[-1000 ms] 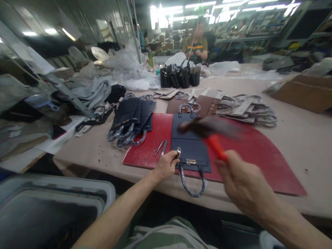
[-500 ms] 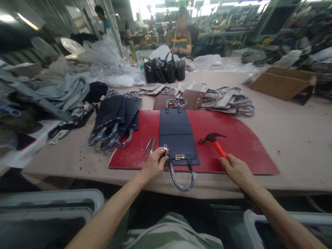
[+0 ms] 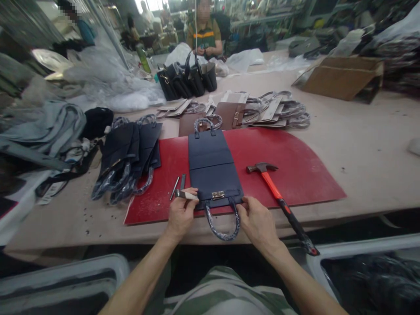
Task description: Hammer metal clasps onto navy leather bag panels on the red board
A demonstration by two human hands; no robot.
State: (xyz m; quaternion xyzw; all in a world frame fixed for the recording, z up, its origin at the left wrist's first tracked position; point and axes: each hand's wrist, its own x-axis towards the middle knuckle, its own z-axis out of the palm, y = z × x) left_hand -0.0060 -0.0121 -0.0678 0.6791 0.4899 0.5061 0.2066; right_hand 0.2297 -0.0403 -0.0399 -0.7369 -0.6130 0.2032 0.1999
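A flat navy bag piece [image 3: 213, 168] with a gold clasp and wrapped handles lies on a red mat [image 3: 295, 170] at the table's near edge. My left hand [image 3: 181, 212] rests at the piece's near left corner, fingers closed on a small metal punch [image 3: 183, 194]. My right hand [image 3: 257, 218] pinches the piece's near right corner beside the handle [image 3: 222, 225]. A hammer [image 3: 278, 199] with an orange and black handle lies on the mat to the right, free of both hands.
Two thin metal tools [image 3: 178, 184] lie on the mat left of the piece. A stack of navy pieces [image 3: 131, 153] sits further left, brown and pale pieces [image 3: 249, 111] behind. A cardboard box [image 3: 341, 76] stands far right. A person [image 3: 205, 33] works across the table.
My right hand set the hammer down on the mat, let go and moved left to the bag piece's corner. My left hand tipped the punch over sideways.
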